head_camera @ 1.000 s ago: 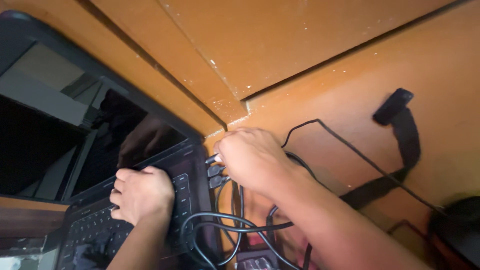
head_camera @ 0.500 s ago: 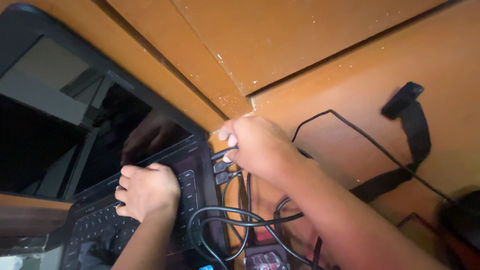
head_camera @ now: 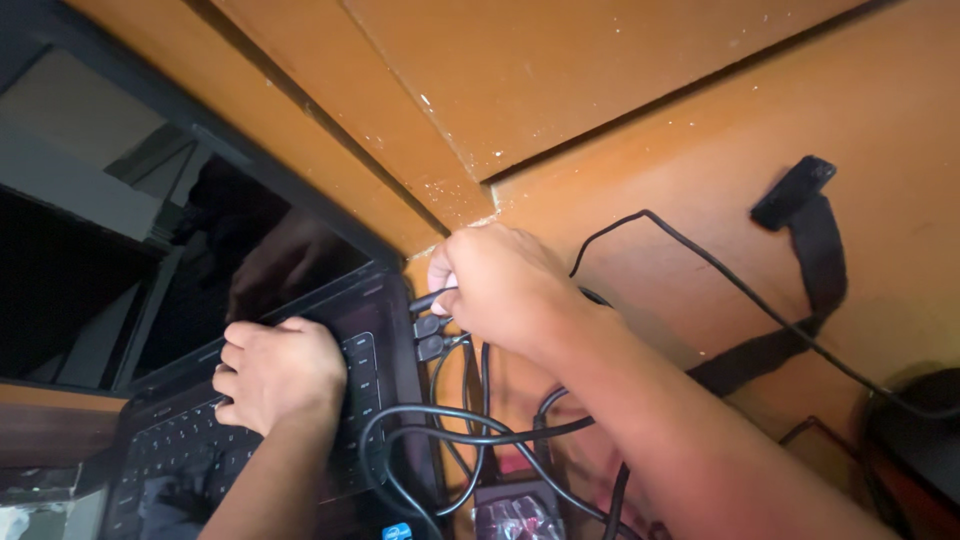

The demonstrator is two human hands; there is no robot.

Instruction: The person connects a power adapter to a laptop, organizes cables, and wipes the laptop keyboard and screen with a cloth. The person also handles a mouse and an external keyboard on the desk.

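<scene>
At centre of the head view, the right hand (head_camera: pixel 505 290) pinches a black cable plug (head_camera: pixel 428 300) w/ thumb and fingers closed on it, right at the laptop's right side edge. Plug: small, dark, slim, pointing toward the laptop (head_camera: pixel 385 350); whether it is fully seated cannot be told. Just below it, two more plugs (head_camera: pixel 430 338) sit against the same edge, one above the other, w/ pale metal showing at the lower one.

Left hand (head_camera: pixel 280 372) lies palm-down on the black keyboard (head_camera: pixel 170 455), fingers curled, holding nothing; it presses on the keys near the deck's upper right. Laptop screen (head_camera: pixel 120 230) is dark and reflects room shapes and the hands.

Cables: several black leads (head_camera: pixel 450 440) loop over the laptop's lower right corner and the worktop, crossing each other under the right forearm. One thin black wire (head_camera: pixel 700 260) arcs from behind the right hand across the orange-brown worktop (head_camera: pixel 640 130) toward the right edge. A flat black strap w/ a blocky end piece (head_camera: pixel 810 230) lies further right, apart from the hand.

Edges & room: a raised wooden rail runs diagonally behind the laptop, meeting a seam just above the right hand, so space there is tight. Bare worktop opens up to the upper right. A dark rounded object (head_camera: pixel 920 440) sits at the lower right corner, partly cut off.
</scene>
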